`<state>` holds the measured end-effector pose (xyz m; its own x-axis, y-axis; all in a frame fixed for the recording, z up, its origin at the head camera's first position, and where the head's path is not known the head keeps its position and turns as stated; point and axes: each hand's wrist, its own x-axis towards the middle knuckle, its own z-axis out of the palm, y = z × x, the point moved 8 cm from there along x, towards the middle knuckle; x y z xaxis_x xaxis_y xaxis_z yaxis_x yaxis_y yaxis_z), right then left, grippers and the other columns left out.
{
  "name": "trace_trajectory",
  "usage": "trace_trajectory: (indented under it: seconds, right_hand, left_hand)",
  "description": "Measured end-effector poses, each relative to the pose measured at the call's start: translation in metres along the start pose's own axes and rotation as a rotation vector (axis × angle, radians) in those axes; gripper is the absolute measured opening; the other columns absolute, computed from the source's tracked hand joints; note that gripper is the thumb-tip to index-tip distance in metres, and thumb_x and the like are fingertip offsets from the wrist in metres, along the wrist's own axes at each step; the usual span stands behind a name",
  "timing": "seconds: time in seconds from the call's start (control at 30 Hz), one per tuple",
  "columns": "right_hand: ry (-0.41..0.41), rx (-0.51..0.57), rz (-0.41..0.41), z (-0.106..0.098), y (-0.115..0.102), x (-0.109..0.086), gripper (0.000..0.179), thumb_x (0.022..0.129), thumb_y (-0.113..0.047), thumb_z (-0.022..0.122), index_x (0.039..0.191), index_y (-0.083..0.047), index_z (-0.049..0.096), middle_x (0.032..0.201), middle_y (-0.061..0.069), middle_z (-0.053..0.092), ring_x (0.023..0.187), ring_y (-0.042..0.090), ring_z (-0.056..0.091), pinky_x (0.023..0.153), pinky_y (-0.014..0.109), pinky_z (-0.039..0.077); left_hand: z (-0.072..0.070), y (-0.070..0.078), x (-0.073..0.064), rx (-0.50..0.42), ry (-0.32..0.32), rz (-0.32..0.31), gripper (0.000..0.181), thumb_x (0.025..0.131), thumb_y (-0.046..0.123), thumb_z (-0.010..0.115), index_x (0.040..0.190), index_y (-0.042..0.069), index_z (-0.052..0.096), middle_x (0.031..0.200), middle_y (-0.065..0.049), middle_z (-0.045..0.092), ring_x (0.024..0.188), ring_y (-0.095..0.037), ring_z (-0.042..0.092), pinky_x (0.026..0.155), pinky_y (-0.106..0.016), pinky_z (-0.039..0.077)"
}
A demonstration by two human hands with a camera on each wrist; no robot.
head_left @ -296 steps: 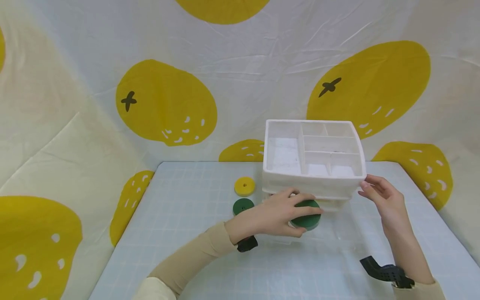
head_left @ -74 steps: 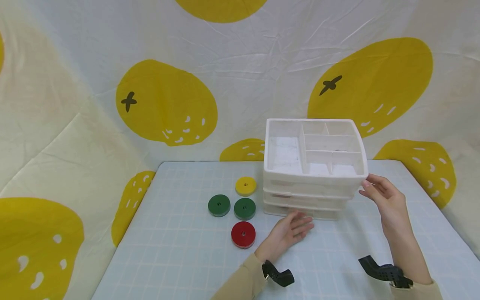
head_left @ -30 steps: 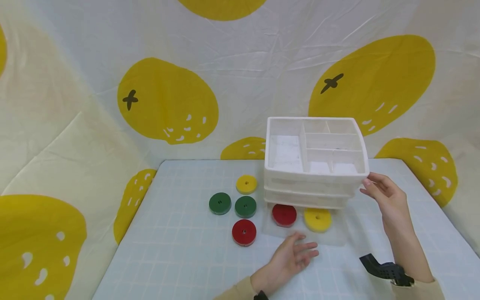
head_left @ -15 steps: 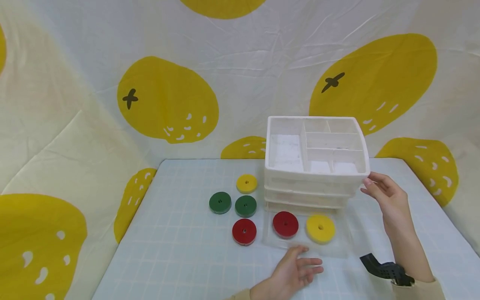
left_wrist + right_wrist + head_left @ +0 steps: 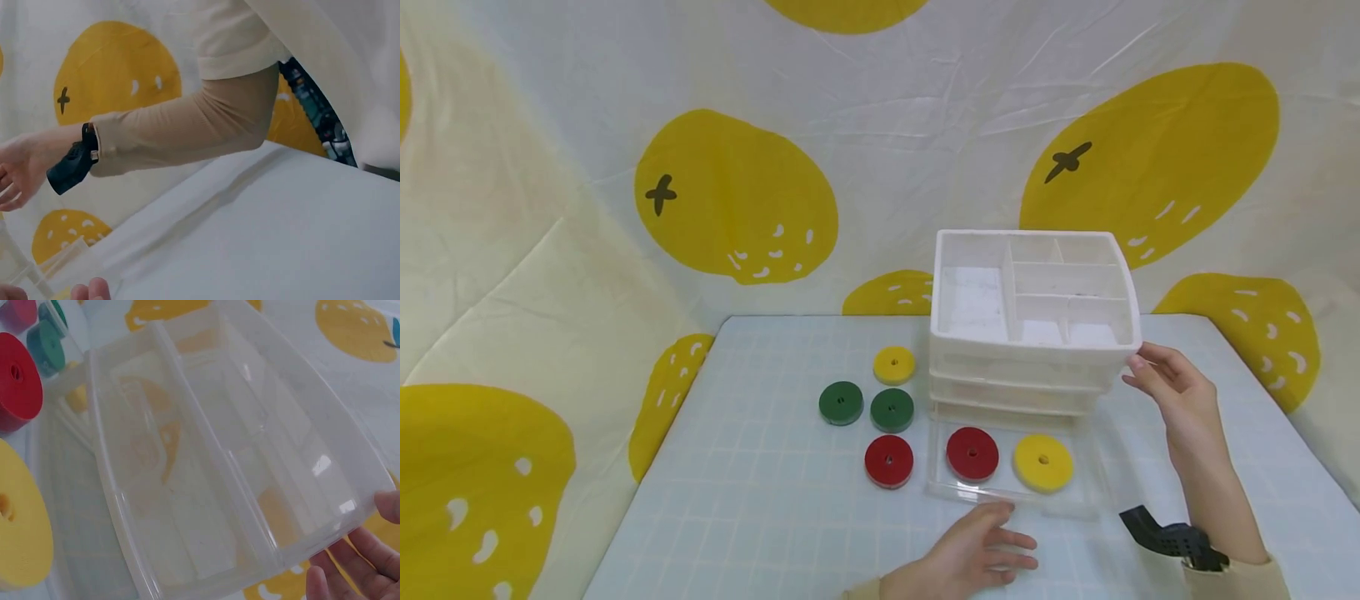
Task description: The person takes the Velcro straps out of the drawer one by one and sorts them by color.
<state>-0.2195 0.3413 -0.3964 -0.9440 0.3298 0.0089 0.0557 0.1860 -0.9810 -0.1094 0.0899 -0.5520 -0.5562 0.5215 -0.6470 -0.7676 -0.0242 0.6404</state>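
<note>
Left hand [image 5: 973,550]: was relaxed (lower centre).
Right hand [image 5: 1178,396]: pinched drawer organizer [image 5: 1030,362].
Bottom drawer [image 5: 957,491]: opening seemed done; reaching-in apparently needed.

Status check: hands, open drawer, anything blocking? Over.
Right hand grips the white organizer by a front corner. Left hand relaxed, holding nothing. Bottom drawer out, red disc and yellow disc inside. Only left hand near drawer front.

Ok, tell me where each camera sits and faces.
Head: worn there, looking forward and down at drawer unit, left hand, right hand.
Left wrist: worn there, facing right arm and torso; left fingertips below.
Right wrist: worn there, facing drawer unit, right fingers at its corner.
Head and right wrist share the drawer unit and discs.
</note>
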Motion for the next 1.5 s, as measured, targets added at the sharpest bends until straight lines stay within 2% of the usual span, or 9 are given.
trace_trajectory:
  seconds: [0.13,0.23,0.43,0.57,0.63,0.73,0.9,1.27,1.5]
  right_hand:
    - [0.003,0.005,-0.002,-0.001,0.0,0.001,0.039,0.091,-0.036,0.063,0.129,-0.027,0.056,0.131,-0.019,0.054,0.107,-0.007,0.055,0.115,0.027,0.031]
    - [0.0,0.001,0.002,-0.002,0.0,0.001,0.042,0.091,-0.036,0.063,0.131,-0.025,0.056,0.126,-0.021,0.055,0.105,-0.007,0.055,0.109,0.02,0.036]
    - [0.001,-0.04,0.011,-0.001,0.001,0.002,0.047,0.092,-0.039,0.061,0.135,-0.022,0.052,0.118,-0.026,0.053,0.103,-0.008,0.054,0.115,0.029,0.032]
    - [0.008,-0.071,-0.002,0.0,0.001,0.002,0.046,0.092,-0.039,0.06,0.135,-0.022,0.052,0.118,-0.027,0.053,0.104,-0.007,0.054,0.106,0.018,0.039]
    - [0.009,-0.074,-0.008,0.0,0.001,0.002,0.046,0.092,-0.039,0.061,0.134,-0.022,0.053,0.118,-0.026,0.053,0.105,-0.006,0.054,0.092,0.008,0.044]
    - [0.008,-0.066,-0.016,0.0,0.0,0.002,0.045,0.091,-0.038,0.062,0.133,-0.022,0.054,0.118,-0.026,0.053,0.105,-0.006,0.055,0.08,0.003,0.045]
    - [0.003,-0.049,-0.026,0.0,0.0,0.002,0.044,0.092,-0.037,0.062,0.133,-0.022,0.054,0.119,-0.025,0.054,0.104,-0.007,0.055,0.078,0.002,0.044]
    - [-0.008,0.014,-0.054,0.0,-0.002,0.002,0.043,0.091,-0.032,0.063,0.131,-0.019,0.055,0.116,-0.023,0.056,0.101,-0.006,0.057,0.074,0.0,0.043]
    - [-0.008,-0.021,-0.037,0.0,-0.001,0.001,0.044,0.092,-0.034,0.062,0.133,-0.02,0.054,0.118,-0.024,0.055,0.104,-0.005,0.056,0.083,0.003,0.044]
  left_hand:
    - [-0.004,0.012,-0.01,0.17,-0.061,0.051,0.036,0.096,0.034,0.053,0.126,0.013,0.05,0.11,-0.003,0.07,0.101,-0.022,0.069,0.095,-0.043,0.052]
    - [-0.005,0.031,-0.021,0.299,-0.075,0.165,0.026,0.097,0.03,0.054,0.118,0.017,0.056,0.108,-0.001,0.07,0.096,-0.019,0.07,0.086,-0.037,0.056]
    - [-0.006,0.08,-0.04,0.615,-0.019,0.439,0.02,0.093,0.027,0.061,0.112,0.021,0.06,0.104,0.005,0.068,0.084,-0.003,0.065,0.071,-0.02,0.053]
    - [-0.009,0.108,-0.045,0.878,0.067,0.606,0.024,0.09,0.025,0.067,0.113,0.021,0.061,0.104,0.01,0.066,0.083,0.005,0.057,0.07,-0.013,0.05]
    - [-0.011,0.12,-0.045,0.985,0.102,0.653,0.026,0.089,0.024,0.068,0.113,0.02,0.062,0.106,0.007,0.066,0.083,0.006,0.056,0.072,-0.012,0.05]
    - [-0.017,0.131,-0.043,1.132,0.147,0.689,0.03,0.088,0.024,0.07,0.116,0.019,0.061,0.108,0.006,0.066,0.086,0.003,0.057,0.074,-0.011,0.049]
    - [-0.022,0.144,-0.036,1.399,0.178,0.755,0.035,0.089,0.028,0.068,0.122,0.02,0.059,0.117,0.005,0.065,0.101,-0.006,0.06,0.084,-0.014,0.05]
    - [-0.012,0.149,-0.005,1.927,0.003,0.802,0.055,0.086,0.036,0.071,0.136,0.024,0.051,0.134,0.005,0.053,0.119,-0.01,0.052,0.098,-0.021,0.046]
    - [-0.008,0.142,0.009,2.162,-0.011,0.758,0.061,0.085,0.047,0.068,0.14,0.033,0.045,0.145,0.006,0.046,0.133,-0.013,0.042,0.108,-0.03,0.04]
